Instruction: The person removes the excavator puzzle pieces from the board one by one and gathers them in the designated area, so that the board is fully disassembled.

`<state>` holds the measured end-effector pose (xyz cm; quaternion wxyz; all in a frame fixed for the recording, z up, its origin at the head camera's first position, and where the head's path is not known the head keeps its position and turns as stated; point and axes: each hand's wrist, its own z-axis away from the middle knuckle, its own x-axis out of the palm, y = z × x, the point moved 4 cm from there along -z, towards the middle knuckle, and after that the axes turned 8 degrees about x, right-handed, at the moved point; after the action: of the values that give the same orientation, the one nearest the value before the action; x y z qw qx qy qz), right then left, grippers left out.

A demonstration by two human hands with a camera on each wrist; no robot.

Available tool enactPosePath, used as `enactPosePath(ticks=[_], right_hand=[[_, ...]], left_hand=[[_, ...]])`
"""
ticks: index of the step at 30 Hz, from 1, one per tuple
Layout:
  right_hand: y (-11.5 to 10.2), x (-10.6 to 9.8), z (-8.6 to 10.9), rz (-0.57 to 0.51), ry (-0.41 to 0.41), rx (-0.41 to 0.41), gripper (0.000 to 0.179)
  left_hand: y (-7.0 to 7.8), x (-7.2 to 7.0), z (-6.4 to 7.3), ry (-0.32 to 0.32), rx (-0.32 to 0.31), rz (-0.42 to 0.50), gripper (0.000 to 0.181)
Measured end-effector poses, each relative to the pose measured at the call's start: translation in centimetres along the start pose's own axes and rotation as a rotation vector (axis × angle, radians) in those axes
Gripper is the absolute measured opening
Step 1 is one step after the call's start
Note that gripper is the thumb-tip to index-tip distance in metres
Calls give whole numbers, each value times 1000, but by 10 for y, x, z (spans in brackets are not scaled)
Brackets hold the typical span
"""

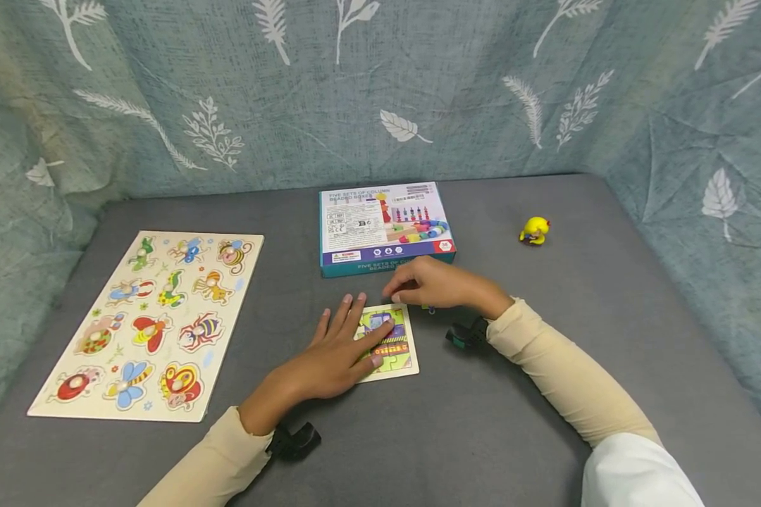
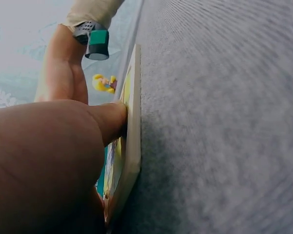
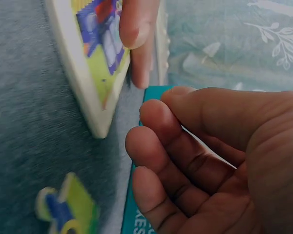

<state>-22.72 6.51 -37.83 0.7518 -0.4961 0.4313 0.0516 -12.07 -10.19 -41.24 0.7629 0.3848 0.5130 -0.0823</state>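
A small square jigsaw puzzle [image 1: 398, 352] with a pale border and a purple, orange and green vehicle picture lies on the table. My left hand [image 1: 336, 352] rests on it with fingers spread, covering its left part; the thumb [image 2: 112, 119] presses near the edge in the left wrist view. My right hand [image 1: 434, 282] is just beyond the puzzle's upper right corner. Its fingers [image 3: 149, 146] are curled, thumb against the forefinger, and nothing shows between them. A loose green and blue puzzle piece [image 3: 71, 209] is on the table below the right hand, mostly hidden in the head view.
A boxed bead set [image 1: 387, 225] lies flat behind the hands. On the left is a large peg puzzle board [image 1: 152, 324] with insect pictures. A small yellow toy [image 1: 535, 230] stands at the back right. A leaf-patterned curtain [image 1: 380, 91] hangs behind the grey table [image 1: 482, 436].
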Motion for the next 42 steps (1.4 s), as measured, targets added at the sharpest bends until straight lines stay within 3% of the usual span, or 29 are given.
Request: enactPosePath(ticks=[13, 20, 26, 42], right_hand=[[-12, 8, -15, -37, -56, -53, 20], [-18, 16, -22, -29, -108, -54, 21], [-20, 20, -23, -29, -106, -54, 20], [-22, 28, -27, 42, -151, -56, 20]], left_hand=[[-1, 1, 0, -27, -29, -10, 54], [-2, 0, -1, -31, -27, -18, 54], [-2, 0, 1, -42, -33, -8, 53], [-1, 0, 1, -19, -18, -17, 53]])
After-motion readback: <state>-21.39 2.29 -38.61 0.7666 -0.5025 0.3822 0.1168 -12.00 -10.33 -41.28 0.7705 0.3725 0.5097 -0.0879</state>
